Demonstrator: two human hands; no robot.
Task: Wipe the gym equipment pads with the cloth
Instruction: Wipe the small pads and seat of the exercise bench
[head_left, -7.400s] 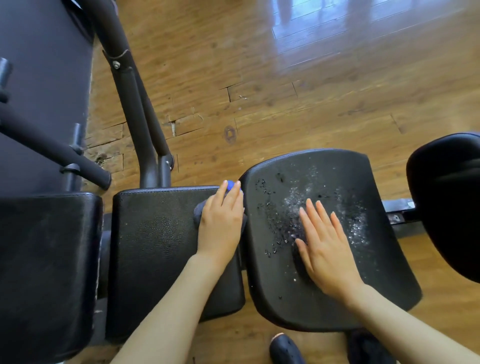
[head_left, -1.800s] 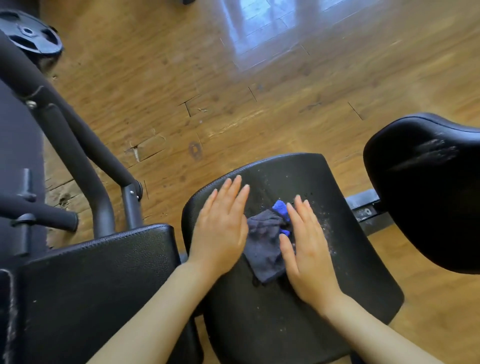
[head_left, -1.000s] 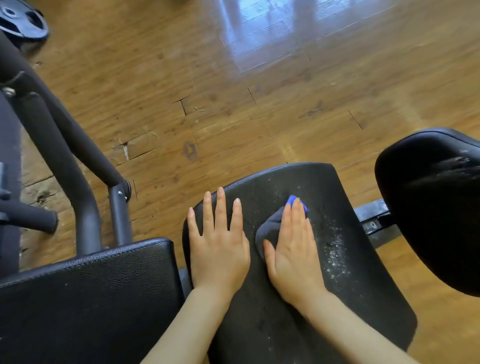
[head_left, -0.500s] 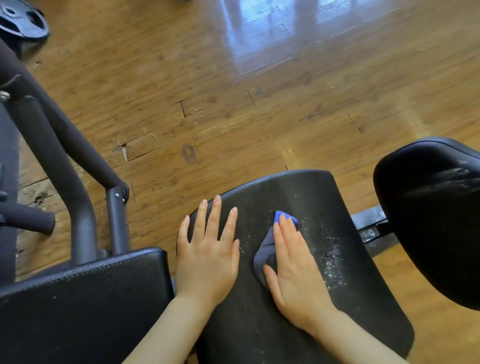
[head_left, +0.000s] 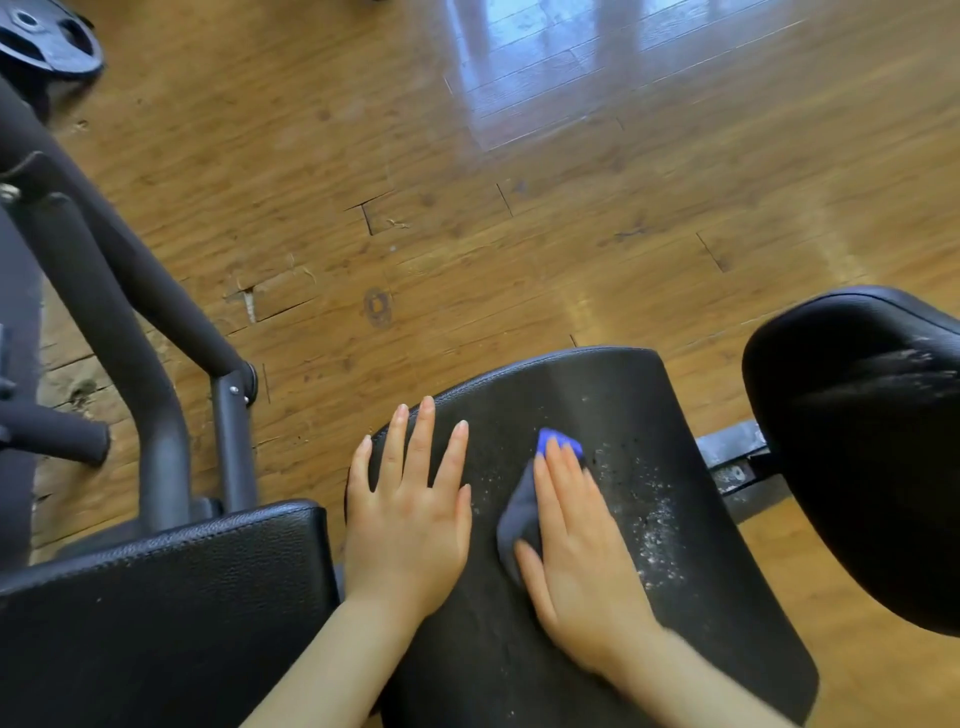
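Observation:
A black seat pad fills the lower middle, with white specks and droplets on its right half. My right hand lies flat with straight fingers on a dark grey cloth that has a blue edge, pressing it onto the pad. Most of the cloth is hidden under the palm. My left hand rests flat with spread fingers on the pad's left edge. Another black pad sits at the lower left, and a rounded one at the right shows white smears.
Black frame tubes slope down at the left, with a handle stub beside them. A weight plate lies on the wooden floor at the top left. A metal bracket joins the middle and right pads.
My right hand has slid the cloth slightly right and toward me across the pad. The left hand stays flat on the pad's left edge.

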